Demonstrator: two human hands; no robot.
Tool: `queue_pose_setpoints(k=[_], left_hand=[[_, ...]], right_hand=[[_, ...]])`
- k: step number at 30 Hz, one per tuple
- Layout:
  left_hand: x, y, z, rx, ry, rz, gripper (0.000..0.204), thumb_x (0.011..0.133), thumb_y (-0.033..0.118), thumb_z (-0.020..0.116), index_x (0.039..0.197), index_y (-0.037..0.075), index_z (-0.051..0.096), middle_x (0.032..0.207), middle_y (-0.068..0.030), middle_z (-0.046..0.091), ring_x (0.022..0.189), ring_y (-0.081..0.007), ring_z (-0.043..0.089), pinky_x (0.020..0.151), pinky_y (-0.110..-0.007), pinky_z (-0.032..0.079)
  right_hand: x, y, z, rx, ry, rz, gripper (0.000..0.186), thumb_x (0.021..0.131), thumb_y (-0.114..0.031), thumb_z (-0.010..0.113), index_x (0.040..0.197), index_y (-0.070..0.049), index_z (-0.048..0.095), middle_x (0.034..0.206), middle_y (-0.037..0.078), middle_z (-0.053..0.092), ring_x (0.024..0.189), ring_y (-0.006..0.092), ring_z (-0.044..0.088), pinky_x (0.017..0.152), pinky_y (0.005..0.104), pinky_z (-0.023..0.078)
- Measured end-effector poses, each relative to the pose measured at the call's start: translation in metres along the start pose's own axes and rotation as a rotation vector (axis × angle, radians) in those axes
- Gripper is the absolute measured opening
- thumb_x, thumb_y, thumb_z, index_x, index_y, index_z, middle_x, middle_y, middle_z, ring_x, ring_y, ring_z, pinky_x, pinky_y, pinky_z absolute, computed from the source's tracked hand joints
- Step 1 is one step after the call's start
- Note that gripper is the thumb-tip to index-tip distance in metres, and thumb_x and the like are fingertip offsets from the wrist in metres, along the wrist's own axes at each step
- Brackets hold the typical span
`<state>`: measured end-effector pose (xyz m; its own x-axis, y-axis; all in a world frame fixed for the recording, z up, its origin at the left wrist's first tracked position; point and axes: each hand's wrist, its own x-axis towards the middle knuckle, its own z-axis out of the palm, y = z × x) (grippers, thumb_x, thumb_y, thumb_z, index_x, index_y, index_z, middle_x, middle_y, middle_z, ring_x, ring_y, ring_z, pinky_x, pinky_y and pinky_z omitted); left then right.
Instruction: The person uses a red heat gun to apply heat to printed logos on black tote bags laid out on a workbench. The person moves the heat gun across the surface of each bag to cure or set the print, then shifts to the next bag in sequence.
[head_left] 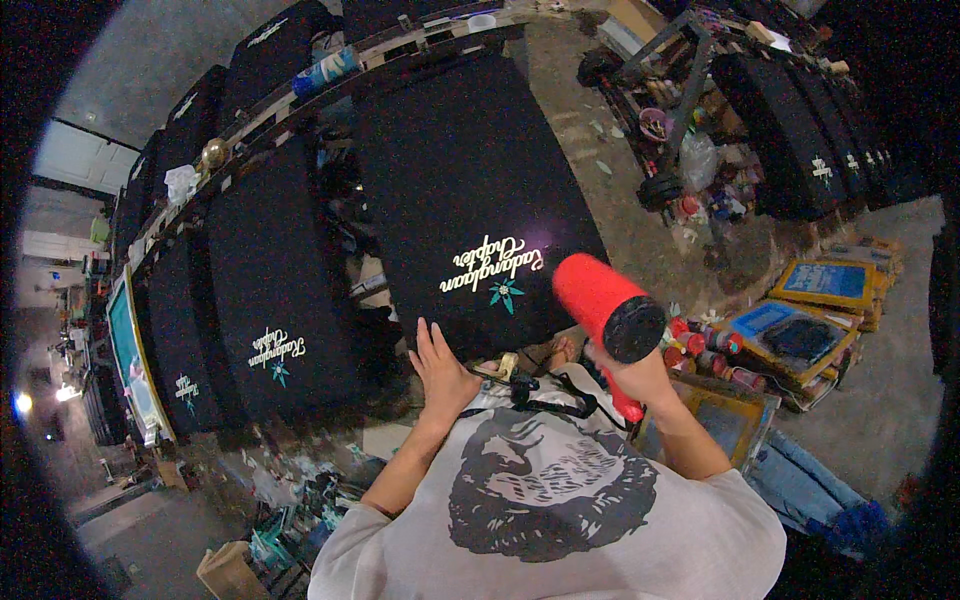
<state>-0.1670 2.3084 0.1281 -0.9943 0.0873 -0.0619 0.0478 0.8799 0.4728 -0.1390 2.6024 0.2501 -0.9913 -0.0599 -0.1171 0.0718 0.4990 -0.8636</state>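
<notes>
My right hand (640,372) is wrapped round the handle of a red hair dryer (597,292) with a black round back end. Its barrel tilts toward the far left, over the right side of a black cloth panel (450,160) on a long board. White script lettering (482,268) and a teal leaf-shaped print (506,294) mark the panel's near part. A faint purple glow shows on the cloth beyond the barrel. At the panel's near left edge, my left hand (440,372) rests with its fingers spread, holding nothing. The dryer's nozzle end is turned from view.
More printed black panels (265,260) stand to the left, others (790,130) at the far right. A wooden rail (270,115) crosses behind. Framed printing screens (790,335) and paint jars (715,360) lie at the right. A cluttered rack (690,120) stands at the back right.
</notes>
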Motion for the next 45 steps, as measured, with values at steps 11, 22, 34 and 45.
queue_pose_setpoints(k=[11, 22, 34, 45], left_hand=[[-0.024, 0.068, 0.044, 0.018, -0.036, 0.0, 0.113, 0.071, 0.045, 0.085, 0.148, -0.014, 0.026, 0.159, -0.0312, 0.016, 0.149, -0.0486, 0.018, 0.115, -0.07, 0.019], [-0.02, 0.198, 0.076, -0.046, -0.179, 0.246, 0.11, 0.071, 0.044, 0.086, 0.146, -0.013, 0.03, 0.156, -0.0295, 0.025, 0.148, -0.0465, 0.023, 0.116, -0.068, 0.017], [0.067, 0.381, 0.092, -0.099, -0.171, 0.611, 0.119, 0.063, 0.05, 0.09, 0.146, -0.01, 0.031, 0.155, -0.029, 0.028, 0.146, -0.0462, 0.025, 0.116, -0.065, 0.019], [0.167, 0.579, 0.184, -0.205, -0.257, 0.792, 0.117, 0.061, 0.048, 0.091, 0.147, -0.007, 0.033, 0.155, -0.0291, 0.029, 0.146, -0.0486, 0.026, 0.117, -0.067, 0.016]], right_hand=[[0.0, 0.041, -0.041, 0.357, 0.001, 0.207, 0.056, 0.08, -0.022, 0.083, 0.128, -0.004, 0.061, 0.124, 0.013, 0.068, 0.117, 0.0285, 0.064, 0.104, 0.0414, 0.048], [-0.054, 0.069, -0.172, 0.347, 0.367, 0.211, 0.05, 0.083, -0.029, 0.082, 0.126, -0.009, 0.067, 0.124, 0.008, 0.07, 0.115, 0.0256, 0.065, 0.106, 0.0401, 0.047], [-0.191, 0.129, -0.357, 0.828, 0.88, 0.611, 0.029, 0.089, -0.028, 0.068, 0.107, -0.006, 0.067, 0.083, 0.003, 0.069, 0.063, 0.0134, 0.063, 0.054, 0.0275, 0.05], [-0.107, 0.244, -0.651, 0.577, 1.134, 0.4, 0.03, 0.091, -0.034, 0.07, 0.103, -0.006, 0.065, 0.08, 0.003, 0.066, 0.062, 0.0134, 0.062, 0.054, 0.0275, 0.051]])
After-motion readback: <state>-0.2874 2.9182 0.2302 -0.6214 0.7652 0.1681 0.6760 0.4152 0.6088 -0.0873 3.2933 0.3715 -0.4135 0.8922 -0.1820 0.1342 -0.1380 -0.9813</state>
